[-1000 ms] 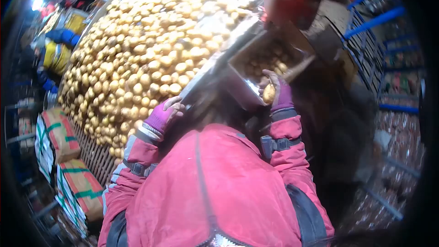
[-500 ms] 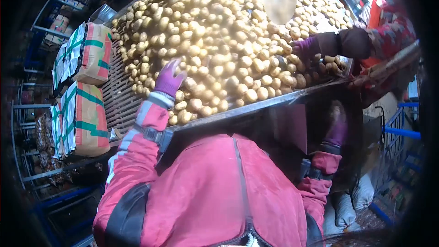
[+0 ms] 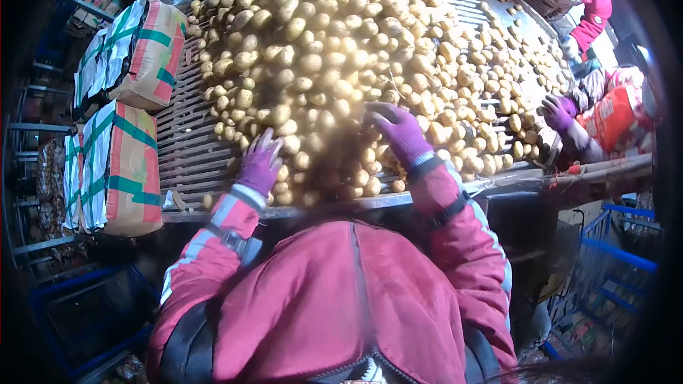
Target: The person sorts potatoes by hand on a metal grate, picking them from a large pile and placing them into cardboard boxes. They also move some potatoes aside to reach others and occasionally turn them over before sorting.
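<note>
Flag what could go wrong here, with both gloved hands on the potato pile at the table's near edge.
Potatoes are heaped right up to the near rim of the slatted table; the left hand and right hand, both spread flat on the heap, could nudge some over that edge. A co-worker's gloved hand works the same heap close by on the right, so hands might collide or pinch. Glare and blur could let a flawed potato pass unnoticed.

Two purple-gloved hands, left hand [image 3: 260, 162] and right hand [image 3: 400, 131], lie on a heap of potatoes [image 3: 341, 57] too many to count. Two boxes [image 3: 131, 110] stand off the table's [image 3: 192, 163] left edge. A co-worker's gloved hand [image 3: 556, 112] reaches over the right edge.
</note>
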{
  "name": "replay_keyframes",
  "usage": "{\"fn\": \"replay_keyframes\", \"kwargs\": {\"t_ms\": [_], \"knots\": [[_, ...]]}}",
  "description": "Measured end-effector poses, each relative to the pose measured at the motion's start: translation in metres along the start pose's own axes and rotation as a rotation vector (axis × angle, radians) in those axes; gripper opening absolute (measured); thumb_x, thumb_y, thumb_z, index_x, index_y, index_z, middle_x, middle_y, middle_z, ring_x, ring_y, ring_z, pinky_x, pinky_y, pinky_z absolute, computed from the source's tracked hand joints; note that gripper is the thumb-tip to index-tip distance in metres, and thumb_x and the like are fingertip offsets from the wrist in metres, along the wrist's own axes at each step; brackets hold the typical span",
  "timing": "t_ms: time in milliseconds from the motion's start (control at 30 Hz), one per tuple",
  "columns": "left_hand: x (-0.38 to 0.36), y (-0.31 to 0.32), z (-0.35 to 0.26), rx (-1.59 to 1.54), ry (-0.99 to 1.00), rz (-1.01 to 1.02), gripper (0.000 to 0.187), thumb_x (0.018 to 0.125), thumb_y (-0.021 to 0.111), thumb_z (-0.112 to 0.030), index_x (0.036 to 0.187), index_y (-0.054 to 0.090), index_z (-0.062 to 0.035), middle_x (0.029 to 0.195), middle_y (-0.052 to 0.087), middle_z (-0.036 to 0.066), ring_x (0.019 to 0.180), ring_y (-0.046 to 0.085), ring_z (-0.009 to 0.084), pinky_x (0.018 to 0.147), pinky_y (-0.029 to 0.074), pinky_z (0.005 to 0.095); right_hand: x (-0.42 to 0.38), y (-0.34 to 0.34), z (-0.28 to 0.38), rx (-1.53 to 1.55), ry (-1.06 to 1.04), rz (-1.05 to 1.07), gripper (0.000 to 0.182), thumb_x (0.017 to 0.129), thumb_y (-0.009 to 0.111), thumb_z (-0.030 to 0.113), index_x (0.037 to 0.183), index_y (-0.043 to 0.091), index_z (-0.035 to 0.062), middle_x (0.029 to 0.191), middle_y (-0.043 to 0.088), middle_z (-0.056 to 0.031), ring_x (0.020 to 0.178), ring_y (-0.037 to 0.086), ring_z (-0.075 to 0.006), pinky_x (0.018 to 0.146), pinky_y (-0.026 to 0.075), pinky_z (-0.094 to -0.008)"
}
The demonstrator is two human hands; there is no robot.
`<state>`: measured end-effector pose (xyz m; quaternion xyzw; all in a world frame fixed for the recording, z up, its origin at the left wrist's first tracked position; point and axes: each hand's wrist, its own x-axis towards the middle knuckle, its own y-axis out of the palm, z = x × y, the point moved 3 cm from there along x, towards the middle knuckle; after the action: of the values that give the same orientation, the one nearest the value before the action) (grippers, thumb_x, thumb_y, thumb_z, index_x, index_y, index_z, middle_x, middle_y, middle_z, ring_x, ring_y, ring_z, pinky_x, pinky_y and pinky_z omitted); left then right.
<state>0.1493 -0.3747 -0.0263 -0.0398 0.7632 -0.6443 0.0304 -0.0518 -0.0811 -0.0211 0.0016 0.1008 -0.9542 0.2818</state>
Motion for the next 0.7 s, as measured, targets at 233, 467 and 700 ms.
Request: {"fn": "replay_keyframes", "kwargs": {"t_ms": [233,467,700], "knots": [[-0.017,-0.014,0.056,-0.368,-0.160,-0.171,0.046,0.090,0.065,-0.014,0.135,0.057,-0.0061,0.137,0.056,0.020,0.127,0.055,0.0347,0.107,0.044,0.0424,0.102,0.072,0.020,-0.719,-0.238,0.046,0.037,0.086,0.068,0.042,0.101,0.072,0.0083,0.096,0.071,-0.0180,0.088,0.070,-0.0318,0.077,0.055,-0.0435],[0.061,-0.035,0.073,-0.824,-0.217,-0.231,0.042,0.097,0.064,-0.013,0.136,0.055,0.0014,0.130,0.063,0.016,0.119,0.062,0.0221,0.101,0.049,0.0337,0.094,0.109,0.040,-0.891,-0.163,0.317,0.031,0.083,0.070,0.034,0.099,0.073,0.0079,0.096,0.070,-0.0211,0.088,0.070,-0.0368,0.079,0.056,-0.0454],[0.163,-0.061,0.122,-0.635,-0.227,-0.385,0.046,0.090,0.066,-0.024,0.129,0.060,0.0006,0.120,0.067,0.021,0.113,0.064,0.0327,0.097,0.049,0.0394,0.056,0.072,0.005,0.266,0.301,0.251,0.050,0.096,0.064,0.043,0.131,0.061,0.0071,0.097,0.071,-0.0085,0.082,0.070,-0.0187,0.063,0.057,-0.0285]]}}
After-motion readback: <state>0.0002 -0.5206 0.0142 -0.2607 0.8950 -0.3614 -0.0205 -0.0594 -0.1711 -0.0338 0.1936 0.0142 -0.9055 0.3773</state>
